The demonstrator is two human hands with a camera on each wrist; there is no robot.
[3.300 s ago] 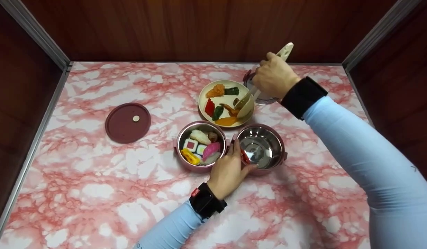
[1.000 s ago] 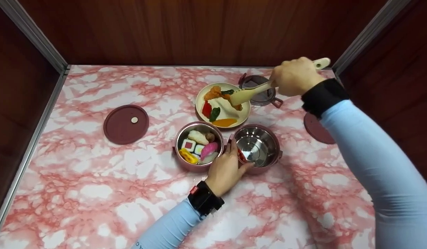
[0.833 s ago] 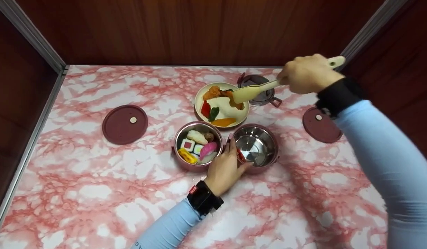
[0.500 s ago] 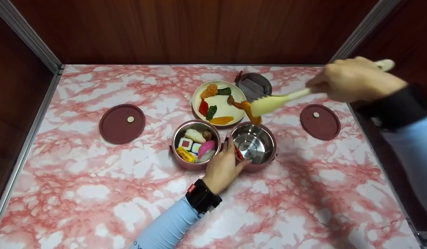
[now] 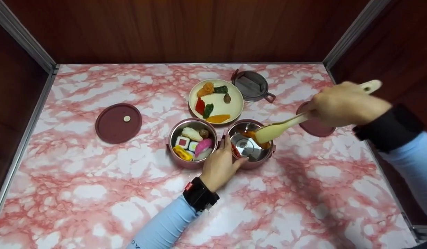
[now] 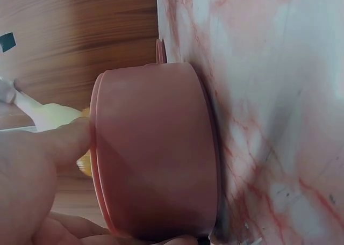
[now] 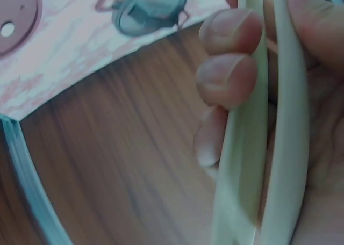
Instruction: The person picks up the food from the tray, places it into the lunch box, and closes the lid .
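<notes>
My left hand (image 5: 218,169) grips the near-left side of the right-hand pink food container (image 5: 246,147), thumb on its rim. The left wrist view shows the container's pink outer wall (image 6: 156,148). My right hand (image 5: 343,103) holds pale yellow tongs (image 5: 277,131), their tips inside that container's steel bowl. At the tips is an orange food piece (image 5: 250,134), partly hidden by the tongs. A red piece (image 5: 235,150) lies at the container's left inner side. In the right wrist view my fingers curl round the tongs' arms (image 7: 290,116).
Left of it stands another pink container (image 5: 182,163) filled with toy sushi. Behind is a cream plate (image 5: 236,107) bearing several food pieces. A grey lid with clips (image 5: 251,86) lies behind right. Round maroon lids lie left (image 5: 113,124) and right (image 5: 315,126), the latter partly hidden.
The tongs have picked the orange piece off the plate, carried it right and forward, and lowered it into the right-hand container. My left hand keeps its grip there.
</notes>
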